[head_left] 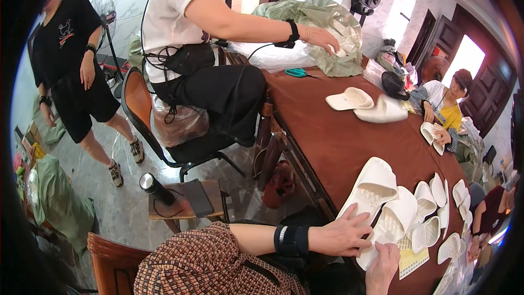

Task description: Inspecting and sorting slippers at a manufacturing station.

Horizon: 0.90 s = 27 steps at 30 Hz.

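At the near edge of the table, my left hand (346, 233) lies across the heel part of a white slide slipper (397, 211), fingers slightly spread and bent over it. My right hand (383, 265) has its fingers on the heel edge of the same slipper, from the right. The slipper's toe strap points away from me. Just beyond it lies a larger white slipper (377, 181), close to my left fingertips. More white slippers (424, 199) sit in a group to the right. A yellow sheet (413, 262) lies partly beneath them.
A brown cloth covers the table (322, 131). Farther back are a pair of white slippers (349, 99), teal scissors (297, 72) and a green plastic sack (327, 19). A seated person reaches into the sack; others work at right. A stool (188, 202) holds a flask and phone.
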Each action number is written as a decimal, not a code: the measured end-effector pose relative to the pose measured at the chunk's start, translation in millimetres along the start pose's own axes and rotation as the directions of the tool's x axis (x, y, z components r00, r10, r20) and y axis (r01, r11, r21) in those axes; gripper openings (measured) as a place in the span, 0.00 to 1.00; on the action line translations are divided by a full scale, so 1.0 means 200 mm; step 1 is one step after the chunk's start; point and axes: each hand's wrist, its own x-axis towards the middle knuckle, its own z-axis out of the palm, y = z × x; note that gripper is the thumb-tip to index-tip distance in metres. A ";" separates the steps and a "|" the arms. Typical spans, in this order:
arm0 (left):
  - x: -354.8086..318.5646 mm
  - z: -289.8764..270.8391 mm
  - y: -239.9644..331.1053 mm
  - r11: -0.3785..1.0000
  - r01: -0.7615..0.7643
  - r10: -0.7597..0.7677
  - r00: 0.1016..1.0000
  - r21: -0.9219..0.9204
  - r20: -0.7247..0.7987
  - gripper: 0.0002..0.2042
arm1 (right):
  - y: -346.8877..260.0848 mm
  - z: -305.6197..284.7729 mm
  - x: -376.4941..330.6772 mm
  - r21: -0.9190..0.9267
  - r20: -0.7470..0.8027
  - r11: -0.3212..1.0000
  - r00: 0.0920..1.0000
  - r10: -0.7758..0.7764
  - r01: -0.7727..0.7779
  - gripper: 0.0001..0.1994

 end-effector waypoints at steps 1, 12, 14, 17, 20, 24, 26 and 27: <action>0.00 0.00 0.00 1.000 0.002 -0.002 1.000 -0.001 -0.002 0.14 | 0.00 0.00 0.00 -0.001 0.002 1.000 1.000 -0.001 0.001 0.11; 0.00 -0.02 0.00 1.000 0.020 -0.022 0.996 0.025 0.083 0.16 | -0.09 -0.10 0.07 0.011 0.046 0.999 0.998 -0.050 0.050 0.15; 0.00 -0.01 0.00 1.000 0.014 -0.016 0.997 0.025 0.074 0.16 | -0.09 -0.11 0.06 0.010 0.045 0.999 0.998 -0.049 0.048 0.14; 0.00 -0.01 0.00 1.000 0.007 -0.009 0.998 0.022 0.068 0.16 | -0.08 -0.10 0.06 0.010 0.032 0.999 0.998 -0.048 0.047 0.13; 0.00 -0.01 0.00 1.000 0.005 -0.007 0.998 0.031 0.069 0.16 | -0.09 -0.10 0.05 0.020 0.036 0.999 0.999 -0.038 0.037 0.12; 0.00 -0.02 0.01 1.000 0.006 -0.006 1.000 0.013 0.005 0.12 | -0.09 -0.11 0.04 0.021 0.052 0.999 0.998 -0.033 0.032 0.12; 0.00 -0.02 0.01 1.000 0.003 -0.003 1.000 0.011 0.004 0.12 | -0.10 -0.12 0.04 0.024 0.055 0.999 0.998 -0.028 0.026 0.12; 0.00 -0.02 0.01 1.000 0.000 0.000 1.000 0.012 -0.001 0.12 | -0.10 -0.12 0.04 0.026 0.058 0.999 0.998 -0.025 0.024 0.12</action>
